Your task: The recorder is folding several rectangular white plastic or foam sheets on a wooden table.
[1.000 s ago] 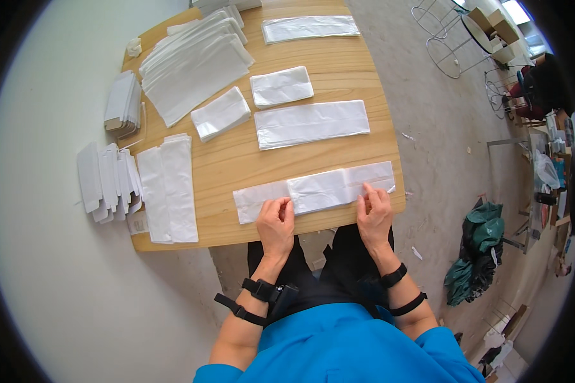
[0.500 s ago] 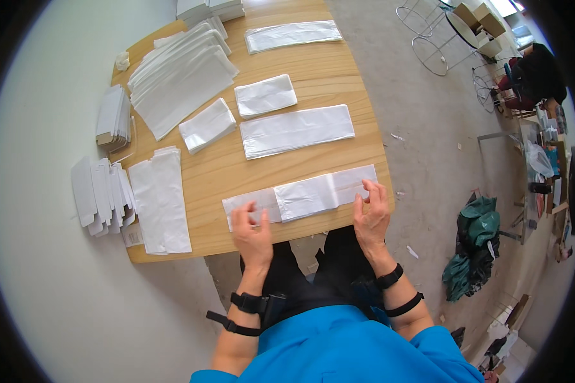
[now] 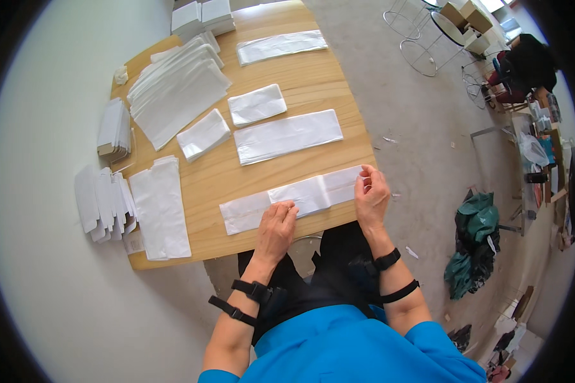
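Note:
On the table's near edge lies a long, thin white folded sheet [image 3: 241, 216] with slightly see-through ends. Across its middle sits a brighter white folded packet [image 3: 306, 196]. My left hand [image 3: 276, 231] rests on the packet's lower left part, palm down, fingers lying together over it. At the sheet's right end, my right hand [image 3: 372, 199] has thumb and forefinger closed on the edge. Just beyond lie a long white folded packet [image 3: 289, 136] and two shorter ones, one on the right [image 3: 257, 104] and one on the left [image 3: 203, 134].
The wooden table [image 3: 214, 175] also bears a fanned pile of white sheets [image 3: 176, 96], a flat white stack [image 3: 161, 207] and another long packet [image 3: 281, 46]. White cartons [image 3: 114, 131] stand by the wall. Green and black bags [image 3: 473, 242] lie on the floor; a person [image 3: 524, 67] sits far right.
My left hand has moved right, from the sheet's left end onto the packet, its fingers coming together. My right thumb and forefinger have closed at the right end. The view has shifted slightly.

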Available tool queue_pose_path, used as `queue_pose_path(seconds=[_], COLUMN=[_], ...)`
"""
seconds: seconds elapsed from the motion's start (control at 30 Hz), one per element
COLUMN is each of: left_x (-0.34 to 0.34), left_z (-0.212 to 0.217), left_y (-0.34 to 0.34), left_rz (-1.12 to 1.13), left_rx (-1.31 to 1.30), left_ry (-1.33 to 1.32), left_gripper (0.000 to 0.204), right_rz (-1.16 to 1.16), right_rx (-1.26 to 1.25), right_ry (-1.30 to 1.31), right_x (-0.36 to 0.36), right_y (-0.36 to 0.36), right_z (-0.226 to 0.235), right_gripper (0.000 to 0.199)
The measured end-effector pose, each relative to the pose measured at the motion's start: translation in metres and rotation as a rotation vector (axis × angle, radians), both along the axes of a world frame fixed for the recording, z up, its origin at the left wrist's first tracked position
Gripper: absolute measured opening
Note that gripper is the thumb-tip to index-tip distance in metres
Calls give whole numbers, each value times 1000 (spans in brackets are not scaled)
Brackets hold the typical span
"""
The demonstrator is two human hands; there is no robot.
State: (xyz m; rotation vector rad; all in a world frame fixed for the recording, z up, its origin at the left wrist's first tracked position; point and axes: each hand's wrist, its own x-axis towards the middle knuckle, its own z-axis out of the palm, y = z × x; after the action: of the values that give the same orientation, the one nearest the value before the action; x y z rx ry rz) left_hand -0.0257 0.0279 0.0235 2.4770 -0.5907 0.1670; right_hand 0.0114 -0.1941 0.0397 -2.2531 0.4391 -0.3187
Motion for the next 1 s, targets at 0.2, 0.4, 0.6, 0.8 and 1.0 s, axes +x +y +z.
queue_pose_path(seconds=[0.2,0.4,0.6,0.8,1.0], left_x=[10,11,13,5,-28], left_z=[-15,-10,-7,3,15], left_y=[-1,0,1,14,65], left_rz=[-21,-16,-32,78,980], left_rx=[-75,-108,-133,-202,-527], left_ry=[83,61,83,97,273], left_gripper=[16,14,12,18,31], right_rz=[-98,-78,32,453,437], right_rx=[243,62,-236,284,584], right_ry=[63,-88,-285,-138,173], right_x=[-15,-11,-7,-25,-23], right_y=[-20,-16,-1,71,103], right_z=[-50,-15,-10,18,-14], right_gripper=[29,32,28,22,25])
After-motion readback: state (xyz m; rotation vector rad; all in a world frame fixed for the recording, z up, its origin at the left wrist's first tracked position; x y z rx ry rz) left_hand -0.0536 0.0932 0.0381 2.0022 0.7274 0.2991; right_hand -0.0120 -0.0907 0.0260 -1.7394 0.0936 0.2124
